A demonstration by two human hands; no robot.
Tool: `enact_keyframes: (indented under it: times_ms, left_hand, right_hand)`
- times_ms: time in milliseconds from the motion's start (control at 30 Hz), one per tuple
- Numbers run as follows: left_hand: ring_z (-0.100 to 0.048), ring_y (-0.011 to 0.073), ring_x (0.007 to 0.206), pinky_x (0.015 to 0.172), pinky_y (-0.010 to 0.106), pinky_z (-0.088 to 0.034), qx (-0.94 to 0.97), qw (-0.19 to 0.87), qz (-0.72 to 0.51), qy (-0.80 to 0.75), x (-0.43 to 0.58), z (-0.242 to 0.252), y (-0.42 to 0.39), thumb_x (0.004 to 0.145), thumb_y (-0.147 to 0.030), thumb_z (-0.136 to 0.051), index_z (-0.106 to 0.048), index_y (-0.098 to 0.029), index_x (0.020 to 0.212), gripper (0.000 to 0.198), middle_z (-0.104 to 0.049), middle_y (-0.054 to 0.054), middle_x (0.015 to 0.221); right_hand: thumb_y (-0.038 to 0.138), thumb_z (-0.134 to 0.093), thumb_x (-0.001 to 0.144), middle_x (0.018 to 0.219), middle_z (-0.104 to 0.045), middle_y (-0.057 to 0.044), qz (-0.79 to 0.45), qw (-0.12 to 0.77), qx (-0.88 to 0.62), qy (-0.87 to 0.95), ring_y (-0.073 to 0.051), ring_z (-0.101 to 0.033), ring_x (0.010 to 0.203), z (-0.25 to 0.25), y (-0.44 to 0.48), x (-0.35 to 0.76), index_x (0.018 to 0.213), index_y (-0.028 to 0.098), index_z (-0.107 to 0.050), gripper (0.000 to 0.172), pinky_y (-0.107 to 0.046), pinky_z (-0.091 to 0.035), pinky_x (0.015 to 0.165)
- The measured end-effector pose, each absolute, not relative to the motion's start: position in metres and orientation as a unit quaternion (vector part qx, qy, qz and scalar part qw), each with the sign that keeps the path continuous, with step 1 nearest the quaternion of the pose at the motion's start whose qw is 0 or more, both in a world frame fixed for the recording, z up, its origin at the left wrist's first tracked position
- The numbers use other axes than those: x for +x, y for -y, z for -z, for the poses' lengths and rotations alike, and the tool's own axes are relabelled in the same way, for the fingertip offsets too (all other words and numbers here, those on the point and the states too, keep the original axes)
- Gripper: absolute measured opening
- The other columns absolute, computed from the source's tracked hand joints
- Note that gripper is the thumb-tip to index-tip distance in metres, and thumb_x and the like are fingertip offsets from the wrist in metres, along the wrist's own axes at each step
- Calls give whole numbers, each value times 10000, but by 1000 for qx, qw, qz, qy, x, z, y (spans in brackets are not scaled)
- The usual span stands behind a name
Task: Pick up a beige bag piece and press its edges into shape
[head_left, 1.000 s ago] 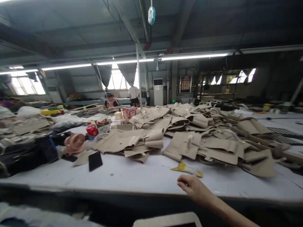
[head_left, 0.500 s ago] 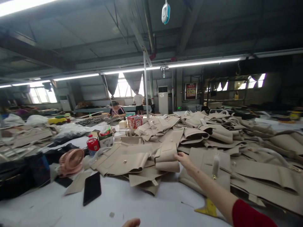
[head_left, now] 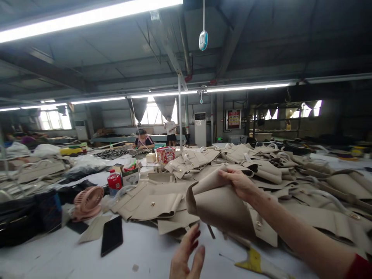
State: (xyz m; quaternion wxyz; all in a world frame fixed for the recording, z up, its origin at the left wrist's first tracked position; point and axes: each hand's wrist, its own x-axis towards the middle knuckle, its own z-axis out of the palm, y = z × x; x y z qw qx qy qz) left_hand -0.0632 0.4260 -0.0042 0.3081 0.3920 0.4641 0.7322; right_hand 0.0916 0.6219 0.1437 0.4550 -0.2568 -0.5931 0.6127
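rising from the bottom edge, where only a fingertip showed half a second ago, my left hand is open, fingers spread and dark-nailed, holding nothing, just below the beige bag panel. beside it on the pale bench lies a yellow-handled scraper, and to the left a flat black phone.

the bigger change is on the right. a second ago my right hand rested at the bench edge; half a second ago it reached onto the heap; now it is closed on the panel's top edge, thumb in front, and the panel hangs off the bench, between me and the pile. so the pick is made, and the piece is in one hand with the other coming up under it.

the panel looks like smooth matte leatherette, stiff enough to curl into a broad cone instead of drooping. a small metal stud shows near its lower right corner.

behind it the heap of beige pieces spreads wide: folded flaps, rolled edges, thin loop handles, all the same sandy colour. left of it stand a pink desk fan, a red-labelled bottle and a red patterned box.

far back a seated person works at another bench, and another person stands near a white air-conditioner tower.
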Motion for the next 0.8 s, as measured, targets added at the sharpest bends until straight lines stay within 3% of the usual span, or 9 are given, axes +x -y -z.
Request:
enact_keyframes:
  times_ms: [133,300,500,567,700,800]
  left_hand:
    - [-531,317,1292,1177,400,-329,283,409,-771,-398,-21,-39,-392,746,-570,-771,-713,-169,1167,585,-673,112,1268]
    - [-660,330,1112,959,417,-553,161,571,-732,-334,1,-71,-331,780,-570,-733,-683,-168,1180,569,-744,111,1082]
    - [-732,286,899,806,356,-603,152,595,-671,-416,11,-73,-284,740,-230,-814,-624,-144,1244,545,-759,86,994]
    - [-741,271,825,750,349,-612,126,605,-657,-432,9,-66,-274,762,-194,-784,-586,-154,1302,577,-763,83,963]
    - [-700,212,543,533,271,-582,51,639,-619,-454,2,-51,-257,808,-205,-740,-538,-150,1373,602,-756,54,743]
    - [-656,206,440,443,255,-542,64,626,-608,-484,6,-39,-247,775,-261,-785,-589,-165,1336,602,-717,20,603]
  right_hand:
    - [419,-864,661,770,-728,-45,-633,437,-256,586,-172,-642,670,-156,-541,134,852,148,-714,364,-262,-495,635]
    - [406,-843,684,764,-725,-38,-630,381,-265,623,-147,-626,668,-136,-434,172,830,121,-728,340,-217,-461,625]
    - [382,-733,831,955,-742,-49,-642,229,-191,706,-203,-673,854,-134,-337,230,1055,172,-741,307,-277,-515,761]
    - [446,-692,870,922,-753,-72,-603,300,-201,711,-203,-686,801,-133,-333,264,992,170,-765,310,-287,-525,753]
    - [539,-707,843,840,-758,-76,-531,582,-321,525,-202,-694,771,-87,-365,327,907,190,-757,358,-292,-539,758]
    - [594,-764,761,868,-750,-66,-635,531,-380,414,-183,-684,819,-22,-383,339,879,179,-728,433,-266,-531,767]
